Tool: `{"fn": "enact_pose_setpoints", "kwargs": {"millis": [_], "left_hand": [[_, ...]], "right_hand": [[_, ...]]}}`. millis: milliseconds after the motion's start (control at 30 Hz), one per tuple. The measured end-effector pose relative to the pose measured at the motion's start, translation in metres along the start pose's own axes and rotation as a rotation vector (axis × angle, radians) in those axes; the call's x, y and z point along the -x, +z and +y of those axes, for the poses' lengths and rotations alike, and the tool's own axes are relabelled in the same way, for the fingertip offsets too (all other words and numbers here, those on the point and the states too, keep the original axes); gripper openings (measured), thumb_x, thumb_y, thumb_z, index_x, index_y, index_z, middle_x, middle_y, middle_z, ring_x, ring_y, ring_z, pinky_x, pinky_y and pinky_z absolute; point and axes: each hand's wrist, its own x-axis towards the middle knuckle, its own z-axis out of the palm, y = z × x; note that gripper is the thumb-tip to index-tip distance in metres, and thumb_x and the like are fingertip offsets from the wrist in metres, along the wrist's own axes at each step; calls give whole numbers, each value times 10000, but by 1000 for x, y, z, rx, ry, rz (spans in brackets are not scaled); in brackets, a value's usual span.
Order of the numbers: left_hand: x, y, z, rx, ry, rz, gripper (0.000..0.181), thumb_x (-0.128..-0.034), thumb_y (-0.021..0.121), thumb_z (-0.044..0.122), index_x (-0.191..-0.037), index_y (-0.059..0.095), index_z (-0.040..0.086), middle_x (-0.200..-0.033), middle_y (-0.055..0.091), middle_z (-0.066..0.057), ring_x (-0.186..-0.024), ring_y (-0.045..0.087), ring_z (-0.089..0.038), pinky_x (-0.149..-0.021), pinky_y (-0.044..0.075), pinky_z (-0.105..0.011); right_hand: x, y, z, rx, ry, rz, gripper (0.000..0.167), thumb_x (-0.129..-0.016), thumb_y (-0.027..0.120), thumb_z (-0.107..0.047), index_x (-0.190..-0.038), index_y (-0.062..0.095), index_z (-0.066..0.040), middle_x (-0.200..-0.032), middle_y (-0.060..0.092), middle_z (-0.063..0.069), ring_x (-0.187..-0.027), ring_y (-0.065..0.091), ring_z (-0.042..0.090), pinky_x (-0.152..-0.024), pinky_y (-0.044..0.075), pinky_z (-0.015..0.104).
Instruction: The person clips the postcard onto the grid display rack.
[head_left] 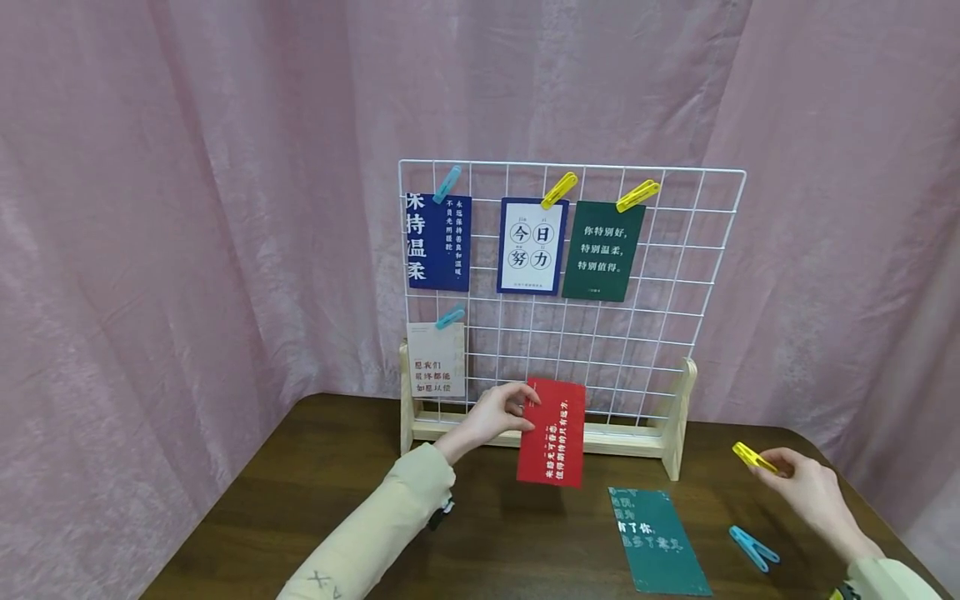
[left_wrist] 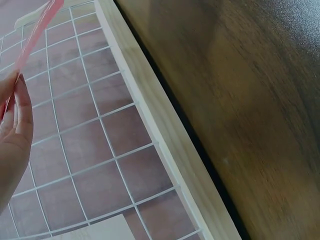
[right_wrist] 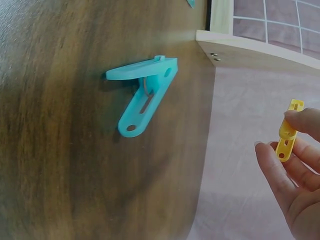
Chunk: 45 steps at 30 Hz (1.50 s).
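Observation:
My left hand [head_left: 491, 417] pinches the left edge of a red card [head_left: 562, 442], held upright in front of the lower part of the white wire grid [head_left: 495, 337]. In the left wrist view the same hand [left_wrist: 15, 130] grips the card [left_wrist: 37, 35], seen nearly edge-on. At the right, above the table, my right hand [head_left: 813, 492] holds a yellow clip [head_left: 752, 457] between thumb and fingers; the right wrist view shows the clip [right_wrist: 288, 131] in the fingertips. Below that hand a blue clip [head_left: 753, 548] lies on the table beside a green card [head_left: 658, 542].
Clips hold a blue card [head_left: 439, 250], a white-and-blue card [head_left: 531, 250], a dark green card [head_left: 603, 258] and a pale card [head_left: 437, 358] on the grid. Its wooden stand [head_left: 678, 421] rests on the brown table [head_left: 300, 483], with pink curtain [head_left: 225, 208] behind.

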Motion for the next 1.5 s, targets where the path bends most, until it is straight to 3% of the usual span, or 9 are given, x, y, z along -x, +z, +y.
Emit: {"fn": "enact_pose_setpoints", "kwargs": {"millis": [200, 433, 633, 767, 933, 1167, 1367, 1500], "left_hand": [[2, -8, -1, -14, 50, 38, 358, -753, 697, -45, -1079, 590, 56, -991, 578, -31, -767, 566, -138, -670, 473, -272], [4, -14, 1, 75, -4, -15, 514, -748, 649, -129, -1201, 475, 40, -1120, 486, -84, -761, 590, -203, -655, 500, -304], [6, -21, 5, 66, -46, -25, 530, -753, 653, -119, -1213, 449, 48, -1179, 433, -75, -753, 563, -219, -645, 495, -303], [7, -26, 6, 76, -26, -12, 442, -747, 660, -120, -1138, 502, 13, -1119, 472, -125, -758, 541, -238, -636, 488, -307], [7, -31, 7, 85, 21, 16, 317, -745, 651, -134, -1022, 542, -27, -944, 535, -173, -747, 560, -231, -630, 486, -298], [6, -37, 10, 77, 10, 81, 313, -753, 651, -118, -1027, 538, -17, -858, 595, -119, -745, 582, -192, -656, 477, -296], [4, -41, 13, 59, 38, 110, 268, -776, 649, -85, -1028, 561, -62, -869, 609, -191, -770, 593, -285, -661, 467, -288], [9, -43, 32, 7, 55, 125, 203, -791, 636, -77, -989, 590, -96, -888, 610, -229, -792, 583, -343, -671, 462, -280]], "right_hand": [[-6, -4, -9, -23, -5, 4, 289, -802, 693, -207, -956, 622, 27, -829, 634, 166, -686, 577, 276, -524, 426, 349], [-13, -6, -25, -44, -17, 21, 291, -799, 700, -218, -973, 631, 5, -875, 631, 161, -716, 572, 268, -531, 423, 304], [-21, -9, -42, -54, -64, 59, 287, -787, 712, -217, -980, 639, -18, -880, 641, 142, -722, 572, 216, -551, 423, 279], [-25, -7, -51, -77, -92, 76, 274, -783, 716, -196, -980, 641, -20, -870, 641, 140, -733, 576, 236, -561, 432, 282], [-28, -5, -60, -104, -120, 95, 257, -761, 734, -158, -963, 649, -24, -843, 647, 118, -697, 575, 149, -548, 418, 215], [-33, 2, -73, -135, -177, 104, 231, -747, 737, -101, -948, 649, -29, -813, 644, 86, -674, 566, 74, -544, 420, 196], [-39, 6, -86, -173, -194, 76, 222, -763, 725, -92, -953, 640, -15, -808, 625, 72, -653, 564, 112, -526, 445, 228], [-42, 11, -92, -197, -201, 48, 236, -773, 712, -68, -979, 625, 7, -806, 615, 64, -660, 576, 165, -539, 468, 228]]}}
